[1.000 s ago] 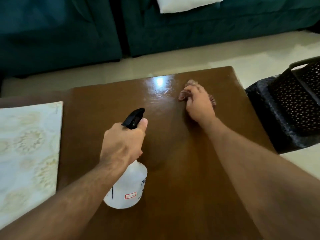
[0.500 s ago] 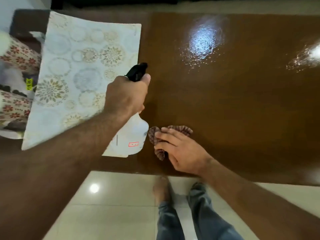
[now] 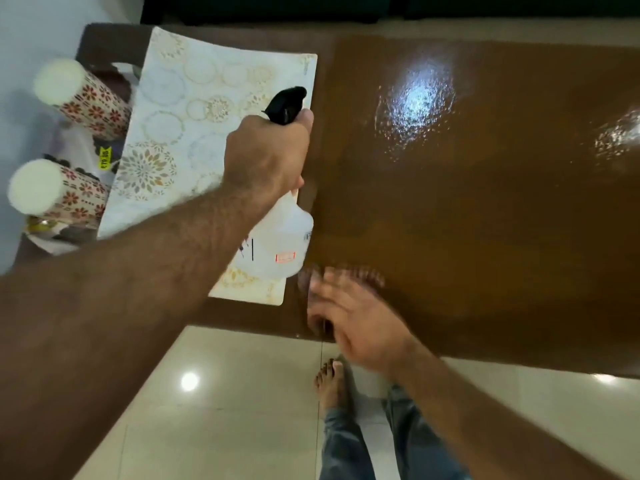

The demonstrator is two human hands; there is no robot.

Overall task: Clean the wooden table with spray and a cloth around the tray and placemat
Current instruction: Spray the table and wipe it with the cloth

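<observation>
My left hand [image 3: 268, 152] grips the neck of a clear spray bottle [image 3: 280, 244] with a black nozzle, held above the right edge of the patterned placemat [image 3: 180, 140]. My right hand [image 3: 353, 320], blurred, presses a reddish-brown cloth [image 3: 363, 273] flat on the glossy wooden table [image 3: 485, 220] near its front edge, just right of the placemat's corner. The cloth is mostly hidden under my fingers. A tray [image 3: 52, 244] at the far left holds two floral cups [image 3: 83, 98].
The table's front edge runs just below my right hand, with tiled floor [image 3: 225, 410] and my own foot and jeans beneath. A dark sofa [image 3: 277, 8] lies beyond the far edge. Light glare marks the tabletop to the right.
The view has tipped from the far end of the table to its near edge. My right hand and cloth came to the front edge by the placemat and are still moving. The bottle stays gripped.
</observation>
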